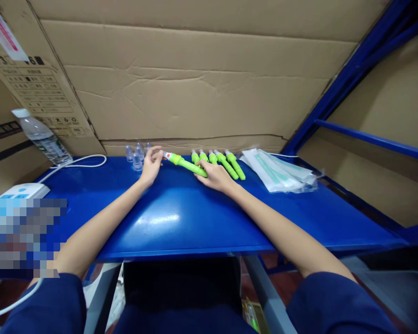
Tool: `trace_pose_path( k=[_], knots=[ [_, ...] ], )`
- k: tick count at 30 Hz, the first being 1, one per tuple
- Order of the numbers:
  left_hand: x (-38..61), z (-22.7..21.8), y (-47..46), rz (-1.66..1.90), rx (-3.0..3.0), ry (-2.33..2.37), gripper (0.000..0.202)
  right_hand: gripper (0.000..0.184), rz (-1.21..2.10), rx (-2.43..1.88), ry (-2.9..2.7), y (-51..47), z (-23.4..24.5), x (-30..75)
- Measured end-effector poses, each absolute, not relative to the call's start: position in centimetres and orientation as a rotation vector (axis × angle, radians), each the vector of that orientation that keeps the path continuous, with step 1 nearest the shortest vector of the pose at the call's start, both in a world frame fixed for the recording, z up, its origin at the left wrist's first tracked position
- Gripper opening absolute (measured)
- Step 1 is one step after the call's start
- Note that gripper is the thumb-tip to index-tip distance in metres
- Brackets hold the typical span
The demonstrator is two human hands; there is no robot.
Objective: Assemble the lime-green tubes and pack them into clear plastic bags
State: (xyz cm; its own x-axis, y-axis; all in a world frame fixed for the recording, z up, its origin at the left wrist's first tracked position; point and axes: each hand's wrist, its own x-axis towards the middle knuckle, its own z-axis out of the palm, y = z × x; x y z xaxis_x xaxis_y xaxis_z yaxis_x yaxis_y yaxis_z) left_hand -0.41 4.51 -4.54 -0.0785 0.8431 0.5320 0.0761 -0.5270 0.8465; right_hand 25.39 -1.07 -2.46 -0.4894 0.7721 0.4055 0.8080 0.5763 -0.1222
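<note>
A lime-green stick-shaped device with a clear tip [188, 164] is held slantwise above the blue table [195, 218]. My left hand [152, 163] pinches its clear end, where a small red mark shows. Around the green handle end, my right hand [214, 175] has its fingers closed. Several like green devices [232, 164] lie side by side at the back of the table, just behind my right hand and partly hidden by it. Left of my left hand stand several small clear plastic caps [137, 162].
At the right back lie flat clear plastic packets [278, 171]. A water bottle [45, 139] leans at the back left, near a white power strip [28, 189] and its cable. Cardboard [195, 93] walls the back; a blue metal frame [351, 69] rises at the right.
</note>
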Motion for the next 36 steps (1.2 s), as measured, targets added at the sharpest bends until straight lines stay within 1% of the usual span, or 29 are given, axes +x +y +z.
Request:
trace_pose_path(
  k=[3,8,12,15,21,23,26,27,30,34,36],
  knots=[
    [0.2,-4.4,4.0,1.586,1.542,0.912,0.053,0.035,-0.09,-1.361,-2.46,-2.4,-2.7,23.8],
    [0.7,-3.9,2.7,1.335,1.489,0.74,0.076,0.036,-0.029,-1.429,-2.467,-3.8,-3.6,21.8],
    [0.8,-4.0,2.4,1.278,1.537,0.669,0.091,0.042,0.012,-1.455,-2.439,-3.8,-4.4,21.5],
    [1.0,-4.0,2.3,1.278,1.577,0.634,0.092,0.046,0.015,-1.448,-2.445,-3.6,-4.8,21.6],
    [1.2,-3.5,2.0,1.283,1.624,0.606,0.091,0.047,0.0,-1.455,-2.447,-3.6,-5.0,21.5],
    [1.4,-3.6,1.8,1.291,1.62,0.598,0.097,0.053,0.006,-1.457,-2.44,-3.7,-4.8,21.5],
    [2.0,-3.9,1.6,1.383,1.572,0.584,0.112,0.068,0.029,-1.455,-2.423,-3.9,-4.5,21.4],
    [2.3,-4.0,1.5,1.43,1.549,0.582,0.114,0.072,0.039,-1.448,-2.421,-3.9,-4.4,21.4],
    [2.8,-4.2,1.4,1.518,1.494,0.583,0.104,0.076,0.064,-1.42,-2.427,-4.0,-4.3,21.4],
    [2.7,-4.3,1.6,1.445,1.516,0.606,0.083,0.074,0.047,-1.43,-2.448,-4.0,-4.3,21.3],
    [2.5,-4.4,1.7,1.419,1.524,0.627,0.08,0.071,0.041,-1.431,-2.46,-4.0,-4.3,21.3]
  ],
)
